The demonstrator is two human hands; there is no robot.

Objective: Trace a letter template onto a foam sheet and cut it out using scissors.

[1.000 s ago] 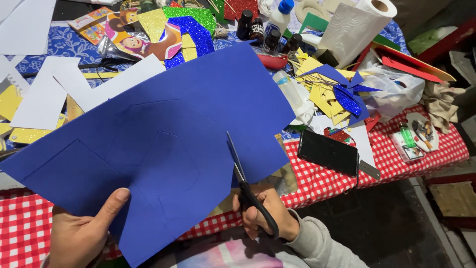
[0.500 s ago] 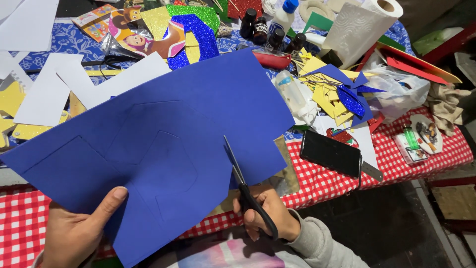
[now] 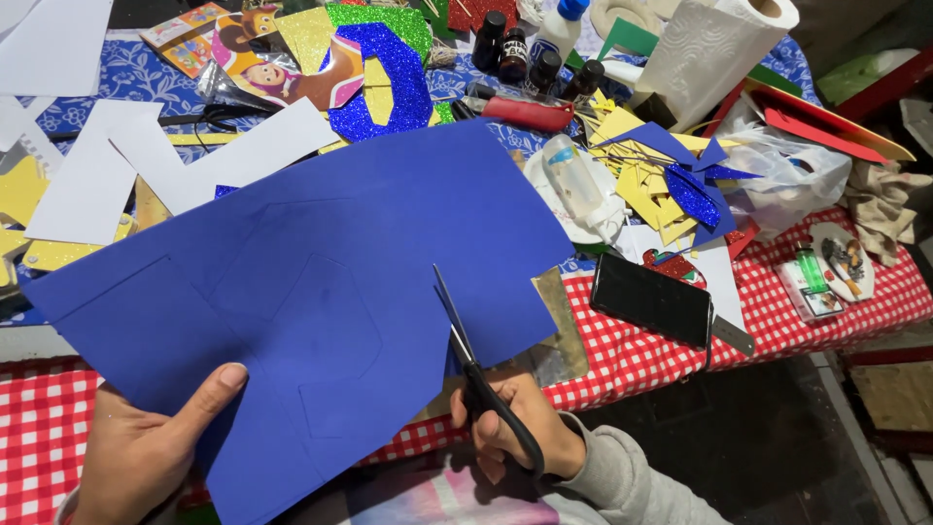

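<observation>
- The left hand (image 3: 146,452) is cut off at the bottom edge of the view; only its thumb lies on top of the blue sheet (image 3: 301,311), the fingers hidden beneath, so it pinches the sheet at its lower left
- The right hand (image 3: 515,433) is closed through the black handles of the scissors (image 3: 476,365); its palm side is hidden by the handles and the grey sleeve (image 3: 632,481); the blades stand a little apart, their tips in the sheet's lower right part
- Faint outlines of shapes show on the sheet; what they are is hard to make out
- The sheet is held up over the near part of the table (image 3: 826,331), hiding much of it; the near strip has a red-and-white checked cloth, the far part a blue flowered cloth; dark floor shows at lower right
- A black phone (image 3: 651,299) lies on the checked cloth just right of the sheet; beyond it a heap of yellow and blue paper scraps (image 3: 661,175), a clear glue bottle (image 3: 573,175), a paper towel roll (image 3: 714,44) and small dark bottles (image 3: 515,49)
- White paper pieces (image 3: 87,185) lie at far left, partly under the sheet; a glittery blue piece (image 3: 384,78) lies behind it
</observation>
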